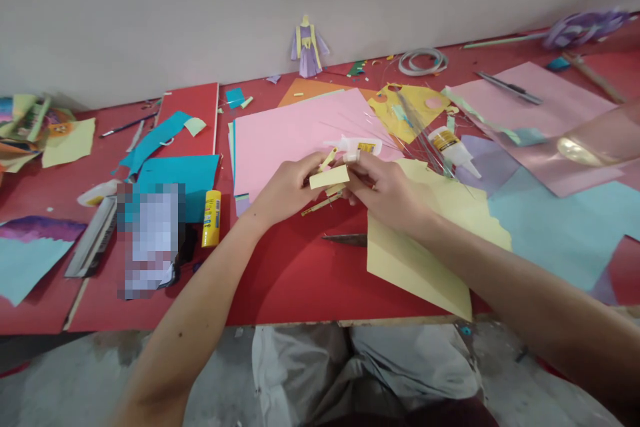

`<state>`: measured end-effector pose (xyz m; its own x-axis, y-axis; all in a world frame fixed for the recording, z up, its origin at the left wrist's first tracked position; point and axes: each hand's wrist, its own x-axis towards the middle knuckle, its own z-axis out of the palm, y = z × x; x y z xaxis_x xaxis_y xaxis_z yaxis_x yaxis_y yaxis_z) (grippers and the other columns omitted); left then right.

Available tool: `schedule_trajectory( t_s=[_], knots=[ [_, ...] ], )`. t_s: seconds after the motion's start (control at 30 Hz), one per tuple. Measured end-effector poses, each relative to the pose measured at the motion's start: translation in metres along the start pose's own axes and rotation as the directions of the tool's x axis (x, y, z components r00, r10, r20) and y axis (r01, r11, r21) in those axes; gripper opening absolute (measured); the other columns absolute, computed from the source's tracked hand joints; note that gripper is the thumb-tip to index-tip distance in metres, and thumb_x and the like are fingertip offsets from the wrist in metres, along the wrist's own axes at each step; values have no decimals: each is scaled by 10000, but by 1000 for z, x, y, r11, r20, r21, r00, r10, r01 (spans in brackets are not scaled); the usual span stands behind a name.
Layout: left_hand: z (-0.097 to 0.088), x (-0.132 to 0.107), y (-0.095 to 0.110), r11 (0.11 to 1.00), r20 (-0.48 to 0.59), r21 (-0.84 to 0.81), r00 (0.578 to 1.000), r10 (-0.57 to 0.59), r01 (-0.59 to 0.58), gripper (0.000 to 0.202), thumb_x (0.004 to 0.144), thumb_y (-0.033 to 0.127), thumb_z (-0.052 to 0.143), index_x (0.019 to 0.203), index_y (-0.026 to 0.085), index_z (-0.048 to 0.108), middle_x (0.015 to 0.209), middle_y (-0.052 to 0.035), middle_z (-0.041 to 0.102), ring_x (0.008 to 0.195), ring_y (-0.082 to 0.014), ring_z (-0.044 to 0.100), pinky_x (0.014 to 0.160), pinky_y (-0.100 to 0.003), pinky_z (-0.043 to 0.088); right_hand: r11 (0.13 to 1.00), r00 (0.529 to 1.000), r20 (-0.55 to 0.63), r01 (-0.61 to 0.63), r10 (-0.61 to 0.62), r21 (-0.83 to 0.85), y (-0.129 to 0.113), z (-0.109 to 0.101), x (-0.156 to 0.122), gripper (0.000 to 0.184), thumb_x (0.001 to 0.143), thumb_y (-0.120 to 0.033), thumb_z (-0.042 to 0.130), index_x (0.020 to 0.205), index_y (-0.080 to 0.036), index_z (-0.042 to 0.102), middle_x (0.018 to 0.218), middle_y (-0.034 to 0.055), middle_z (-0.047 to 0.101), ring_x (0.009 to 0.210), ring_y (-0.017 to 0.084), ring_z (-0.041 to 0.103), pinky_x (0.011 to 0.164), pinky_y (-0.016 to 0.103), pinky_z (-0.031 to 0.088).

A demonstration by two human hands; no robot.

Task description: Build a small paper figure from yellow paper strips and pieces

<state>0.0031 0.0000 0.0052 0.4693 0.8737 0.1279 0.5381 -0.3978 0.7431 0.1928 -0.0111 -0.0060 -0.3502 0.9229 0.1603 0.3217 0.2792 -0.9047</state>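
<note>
Above the red table, my left hand [293,190] and my right hand [387,190] meet with fingers closed around a small pale-yellow paper piece [329,177]. Thin yellow paper strips [320,205] stick out below it, between the two hands. Which fingers grip which part is partly hidden. Just behind my fingertips is a white glue bottle [367,146] with a yellow label, lying on pink paper [290,140]. Beneath my right wrist lies a large pale-yellow sheet [425,260]. A dark pointed blade [345,239] pokes out from under that sheet.
A yellow glue stick [211,219], a pixelated phone-like object [153,240] and a metal ruler [93,237] are on the left. A paper doll figure [307,47] leans at the wall. To the right are another glue bottle [454,150], a cutter knife [509,88] and another person's forearm [610,133].
</note>
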Motion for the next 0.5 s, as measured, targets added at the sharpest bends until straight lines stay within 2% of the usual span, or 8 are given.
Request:
schedule_trajectory(
  t_s=[0.13,0.37,0.5],
  knots=[
    [-1,-1,1,1000,15,-2,1000,10,-10,293,856,159,528,1132,223,603,875,19,670,732,-109,588,650,-197,435,999,1000,0,31,-31,-8,1,0,1,109,922,-230,459,820,-213,495,661,-11,581,568,117,542,565,263,420],
    [-2,-1,5,1000,29,-16,1000,-5,6,311,854,127,535,1142,217,612,961,1,693,844,-133,633,722,-209,460,999,999,1,37,-37,-13,0,0,0,83,933,-241,474,885,-218,538,629,-31,579,547,107,563,563,252,434],
    [-1,-1,5,1000,24,-10,1000,14,-14,262,870,140,537,1107,219,618,918,6,693,818,-132,632,720,-214,456,999,999,1,39,-39,-16,2,0,0,90,936,-231,472,879,-219,541,639,-29,593,544,104,567,561,254,436]
  ],
)
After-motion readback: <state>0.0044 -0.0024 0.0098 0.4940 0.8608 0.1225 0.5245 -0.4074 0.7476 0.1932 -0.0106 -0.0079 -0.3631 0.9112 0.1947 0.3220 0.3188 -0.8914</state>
